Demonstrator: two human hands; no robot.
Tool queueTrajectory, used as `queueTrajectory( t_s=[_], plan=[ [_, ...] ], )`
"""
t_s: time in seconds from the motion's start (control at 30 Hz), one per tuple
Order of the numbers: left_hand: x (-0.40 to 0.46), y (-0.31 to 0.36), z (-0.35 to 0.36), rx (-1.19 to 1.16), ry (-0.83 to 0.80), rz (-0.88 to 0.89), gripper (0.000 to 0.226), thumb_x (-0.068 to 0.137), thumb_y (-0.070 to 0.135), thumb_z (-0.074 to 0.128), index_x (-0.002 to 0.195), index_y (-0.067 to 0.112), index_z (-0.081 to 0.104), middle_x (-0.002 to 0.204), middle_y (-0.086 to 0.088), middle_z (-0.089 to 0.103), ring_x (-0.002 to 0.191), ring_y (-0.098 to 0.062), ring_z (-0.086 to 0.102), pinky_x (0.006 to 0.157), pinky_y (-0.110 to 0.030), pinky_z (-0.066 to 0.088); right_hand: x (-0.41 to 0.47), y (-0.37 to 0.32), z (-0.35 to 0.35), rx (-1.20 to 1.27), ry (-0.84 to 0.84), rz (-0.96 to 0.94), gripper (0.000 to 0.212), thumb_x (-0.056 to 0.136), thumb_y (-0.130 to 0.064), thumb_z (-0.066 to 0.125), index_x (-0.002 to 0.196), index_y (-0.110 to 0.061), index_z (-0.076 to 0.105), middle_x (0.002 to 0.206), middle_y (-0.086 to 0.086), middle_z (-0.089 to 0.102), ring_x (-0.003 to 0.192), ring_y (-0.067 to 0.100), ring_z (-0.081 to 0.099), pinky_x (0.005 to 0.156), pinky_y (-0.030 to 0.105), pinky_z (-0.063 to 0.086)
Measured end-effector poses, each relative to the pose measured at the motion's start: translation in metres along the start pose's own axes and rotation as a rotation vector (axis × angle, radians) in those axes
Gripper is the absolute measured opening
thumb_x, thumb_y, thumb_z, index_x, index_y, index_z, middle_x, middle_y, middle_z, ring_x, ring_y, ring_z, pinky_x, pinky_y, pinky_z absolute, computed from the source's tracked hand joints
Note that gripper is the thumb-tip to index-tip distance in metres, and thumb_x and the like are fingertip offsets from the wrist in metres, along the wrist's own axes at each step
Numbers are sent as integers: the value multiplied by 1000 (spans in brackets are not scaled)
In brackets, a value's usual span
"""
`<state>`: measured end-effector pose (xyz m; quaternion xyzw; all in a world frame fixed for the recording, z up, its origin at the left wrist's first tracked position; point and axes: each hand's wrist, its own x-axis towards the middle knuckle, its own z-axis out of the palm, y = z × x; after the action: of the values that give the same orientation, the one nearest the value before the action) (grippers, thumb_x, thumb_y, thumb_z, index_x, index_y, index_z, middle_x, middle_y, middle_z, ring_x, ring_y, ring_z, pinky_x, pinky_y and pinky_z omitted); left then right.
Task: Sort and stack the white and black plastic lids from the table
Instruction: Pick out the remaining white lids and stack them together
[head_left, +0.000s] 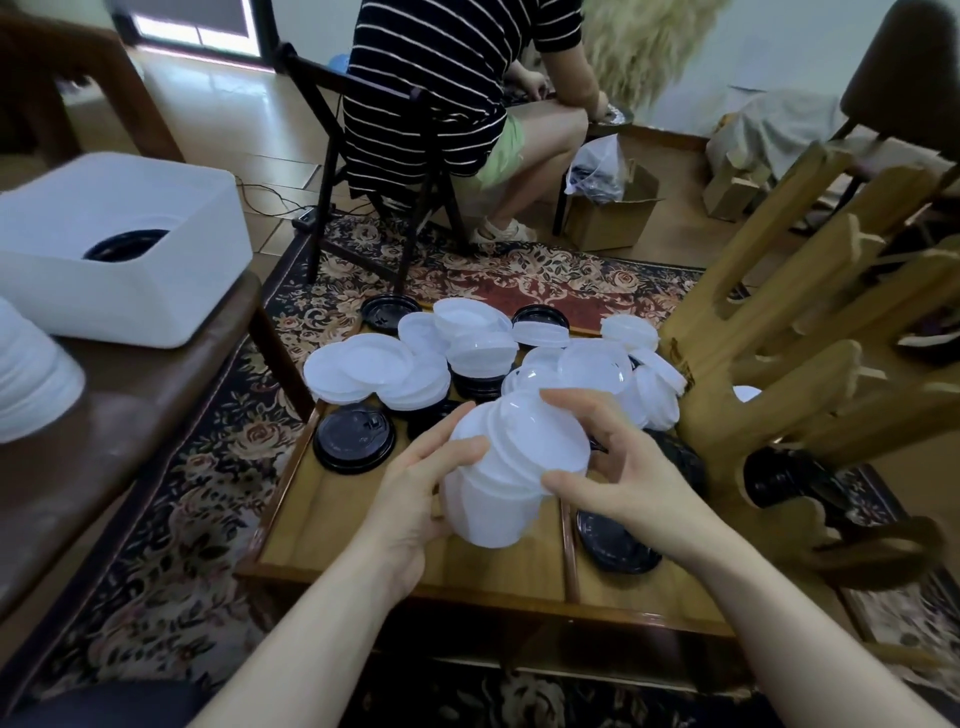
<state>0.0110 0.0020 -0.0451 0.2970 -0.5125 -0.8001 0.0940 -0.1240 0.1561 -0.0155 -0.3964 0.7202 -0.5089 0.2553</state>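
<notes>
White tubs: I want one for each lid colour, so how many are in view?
1: the white tub stands on the brown bench at left, with black lids inside. Others may sit outside the view.

Left hand (415, 499): fingers curled, gripping from the left. Right hand (618, 473): thumb and fingers spread, gripping opposite. Forearms bare.

The seated person (457, 104) is cut off at the top edge — head out of view. The white bin (119, 249) hides most of the black lid (124, 244) inside. The white stack (31, 374) at the left edge is partly cropped. Black lids (475, 384) lie half buried under the white lids (395, 364) — their number cannot be told.
</notes>
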Motion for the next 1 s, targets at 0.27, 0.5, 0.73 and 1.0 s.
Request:
queueTrajectory(
  t_s=[0.27, 0.5, 0.73, 1.0],
  plan=[
    [-2, 3, 0, -17, -34, -14, 54, 71, 48, 76, 124, 43, 68, 123, 12, 70, 117, -16, 60, 77, -34, 51, 3, 6, 1, 68, -101, -4, 48, 79, -19, 71, 125, -30, 64, 143, -18, 47, 135, 1, 42, 96, 22, 46],
    [0, 1, -1, -6, 1, -12, 45, 77, 52, 65, 120, 41, 71, 119, 12, 72, 112, -16, 61, 88, -43, 53, 2, 6, -2, 98, -178, -3, 49, 83, -10, 72, 128, -27, 64, 147, -15, 43, 137, 0, 39, 96, 18, 45],
    [-1, 1, 0, 20, -64, 23, 54, 75, 45, 77, 128, 39, 66, 120, 13, 72, 112, -9, 66, 96, -43, 52, 1, 5, 2, 62, -161, 11, 48, 81, -18, 72, 126, -34, 65, 145, -12, 44, 134, -1, 42, 101, 20, 44],
    [2, -1, -3, 67, -66, 39, 59, 71, 53, 65, 129, 39, 65, 122, 10, 71, 112, -12, 66, 91, -40, 56, 1, 8, 10, 12, -42, -32, 48, 66, -45, 81, 113, -41, 69, 126, -17, 52, 126, 8, 51, 94, 26, 51]
  ],
)
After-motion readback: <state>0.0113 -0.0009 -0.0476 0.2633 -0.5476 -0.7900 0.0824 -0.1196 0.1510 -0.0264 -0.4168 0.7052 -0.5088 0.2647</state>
